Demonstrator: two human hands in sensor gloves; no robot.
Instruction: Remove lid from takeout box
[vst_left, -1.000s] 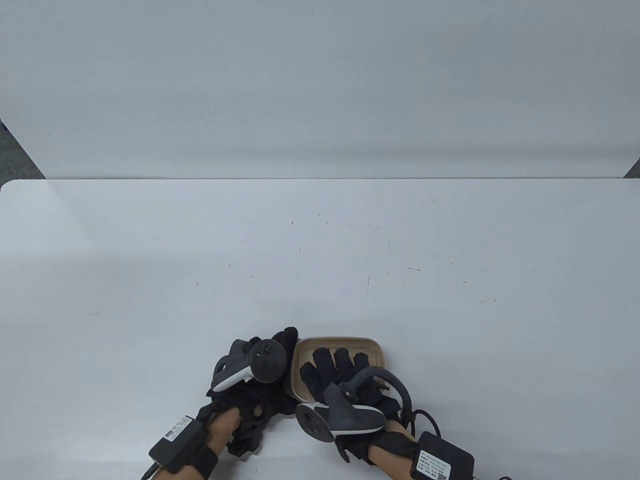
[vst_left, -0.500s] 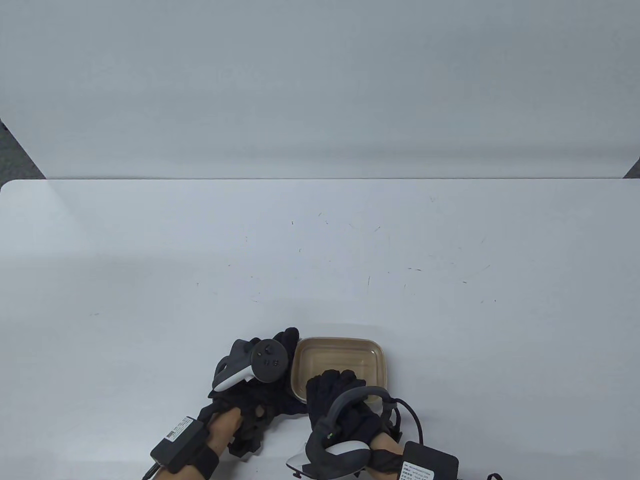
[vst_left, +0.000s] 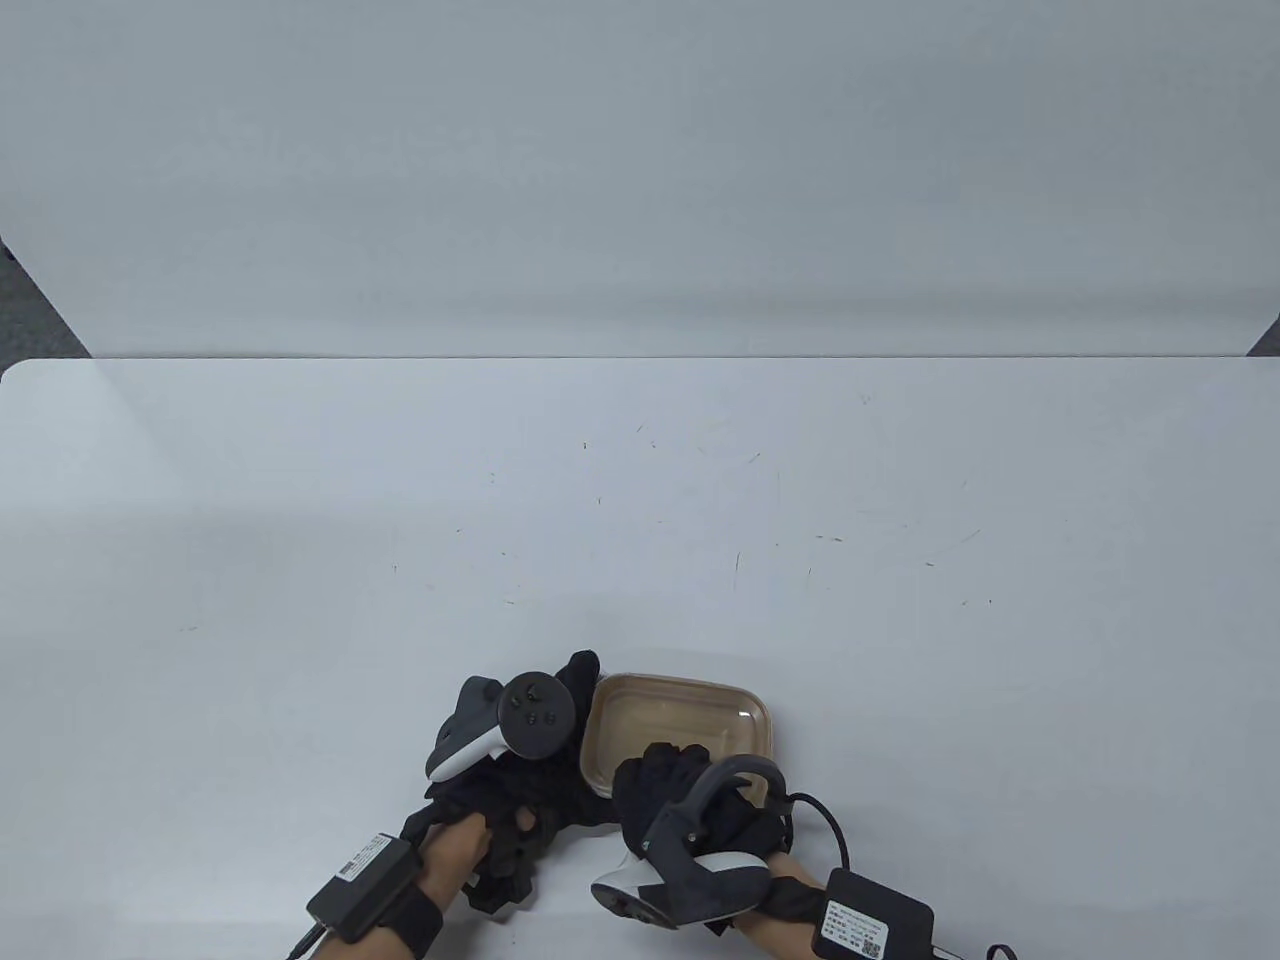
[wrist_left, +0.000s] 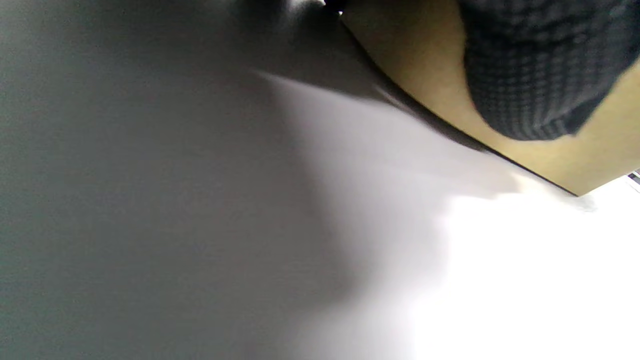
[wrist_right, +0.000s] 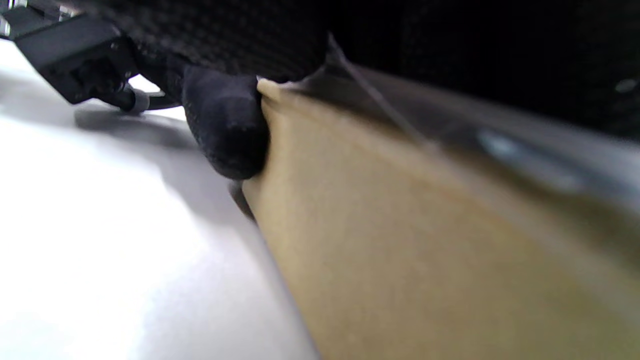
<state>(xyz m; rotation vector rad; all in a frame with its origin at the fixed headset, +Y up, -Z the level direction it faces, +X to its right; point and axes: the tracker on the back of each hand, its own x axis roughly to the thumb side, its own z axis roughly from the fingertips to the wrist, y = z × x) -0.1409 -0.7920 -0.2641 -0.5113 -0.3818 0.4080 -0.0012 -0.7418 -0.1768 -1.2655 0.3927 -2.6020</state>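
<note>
Two gloved hands work a tan takeout box (vst_left: 680, 735) near the front edge of a white counter (vst_left: 640, 520). The left hand (vst_left: 520, 770) grips the box's near-left corner, one fingertip (wrist_left: 530, 85) pressed flat against the tan side wall, seen close in the left wrist view. The right hand (vst_left: 690, 810) curls over the box's near rim, its fingers (vst_left: 665, 760) hooked onto the clear plastic lid (vst_left: 690, 715). In the right wrist view a thumb (wrist_right: 225, 125) presses against the box corner just under the lid's edge (wrist_right: 380, 105), which stands slightly raised off the tan rim there. The box sits between both hands, its far side uncovered by either.
</note>
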